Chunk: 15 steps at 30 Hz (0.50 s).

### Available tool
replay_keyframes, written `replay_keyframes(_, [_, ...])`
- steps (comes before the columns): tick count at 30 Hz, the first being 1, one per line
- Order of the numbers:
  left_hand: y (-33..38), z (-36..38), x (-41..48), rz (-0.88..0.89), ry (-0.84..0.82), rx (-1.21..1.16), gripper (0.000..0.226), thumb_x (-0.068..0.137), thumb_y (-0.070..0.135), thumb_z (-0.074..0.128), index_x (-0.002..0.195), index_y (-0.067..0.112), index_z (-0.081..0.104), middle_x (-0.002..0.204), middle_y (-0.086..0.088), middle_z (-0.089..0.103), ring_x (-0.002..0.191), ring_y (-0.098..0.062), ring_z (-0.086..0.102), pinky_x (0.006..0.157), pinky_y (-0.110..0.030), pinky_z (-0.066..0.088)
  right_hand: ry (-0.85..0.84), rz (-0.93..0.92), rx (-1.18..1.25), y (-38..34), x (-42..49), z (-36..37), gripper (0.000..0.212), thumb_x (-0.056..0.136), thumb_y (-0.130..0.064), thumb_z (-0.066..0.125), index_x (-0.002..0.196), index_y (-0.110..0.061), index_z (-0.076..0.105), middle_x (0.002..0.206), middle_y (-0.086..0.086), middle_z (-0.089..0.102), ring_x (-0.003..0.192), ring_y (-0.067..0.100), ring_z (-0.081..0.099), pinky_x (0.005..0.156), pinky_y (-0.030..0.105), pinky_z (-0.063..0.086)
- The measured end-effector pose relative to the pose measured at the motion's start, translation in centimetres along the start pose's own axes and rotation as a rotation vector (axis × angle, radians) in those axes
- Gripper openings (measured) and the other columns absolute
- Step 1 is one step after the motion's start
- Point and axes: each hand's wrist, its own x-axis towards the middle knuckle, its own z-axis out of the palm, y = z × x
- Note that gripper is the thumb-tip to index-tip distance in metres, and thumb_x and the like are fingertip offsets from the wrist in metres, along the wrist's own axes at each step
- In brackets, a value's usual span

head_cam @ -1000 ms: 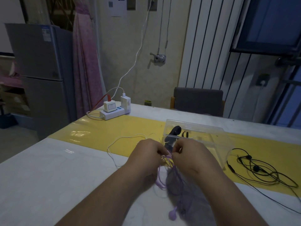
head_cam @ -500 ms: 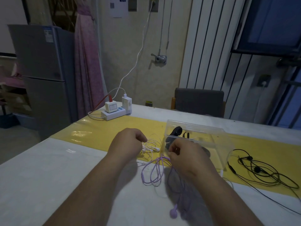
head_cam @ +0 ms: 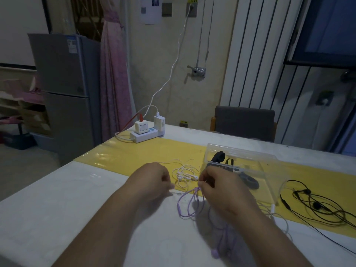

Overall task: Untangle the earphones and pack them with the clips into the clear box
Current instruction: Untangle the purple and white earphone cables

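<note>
Purple earphones [head_cam: 187,206] hang in loops from my right hand [head_cam: 221,187], which pinches their cord just above the table; a purple earbud [head_cam: 215,253] lies near the front. My left hand [head_cam: 152,180] is closed, and I cannot tell what it pinches. White earphones [head_cam: 185,175] lie in a loose tangle on the yellow runner between my hands. The clear box [head_cam: 269,182] stands behind my right hand with black clips [head_cam: 218,158] inside. Black earphones [head_cam: 317,207] lie tangled to the right of the box.
A white power strip [head_cam: 144,134] with chargers and cables sits at the table's far left corner. A grey chair [head_cam: 244,124] stands behind the table. More white cord [head_cam: 277,216] trails by the box's near right corner. A fridge [head_cam: 63,89] stands on the left.
My hands, held together over the purple tangle, have drawn apart. The left hand moved left, and the white earphones now lie uncovered between them.
</note>
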Motion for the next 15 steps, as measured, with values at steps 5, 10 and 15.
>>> replay_keyframes(5, [1.0,0.1,-0.3,0.230,0.343,-0.366,0.013,0.090,0.029,0.064,0.078,0.025,0.061,0.061,0.006,0.057,0.063,-0.014,0.054,0.063,-0.035,0.046,0.108,-0.017,0.134,0.4,0.3,0.7,0.025,0.090,-0.027,0.063,0.112,-0.037,0.057,0.109,-0.015,0.057,0.095,0.010,0.058,0.085,0.034,0.050])
replay_keyframes(10, [2.1,0.1,-0.8,0.396,0.385,-0.541,0.012,0.087,0.030,0.058,0.078,0.023,0.063,0.065,0.008,0.057,0.062,-0.009,0.050,0.060,-0.031,0.042,0.137,-0.089,0.172,0.4,0.6,1.4,0.057,0.088,-0.025,0.065,0.137,-0.044,0.042,0.127,-0.019,0.047,0.103,0.010,0.054,0.090,0.035,0.047])
replay_keyframes(15, [2.2,0.0,-1.1,0.375,0.463,-0.624,0.012,0.087,0.029,0.059,0.076,0.026,0.061,0.059,0.009,0.051,0.056,-0.007,0.043,0.054,-0.027,0.037,0.204,-0.092,0.212,0.5,0.8,1.7,0.012,0.094,-0.025,0.058,0.085,-0.032,0.062,0.084,-0.014,0.064,0.081,0.007,0.059,0.069,0.026,0.044])
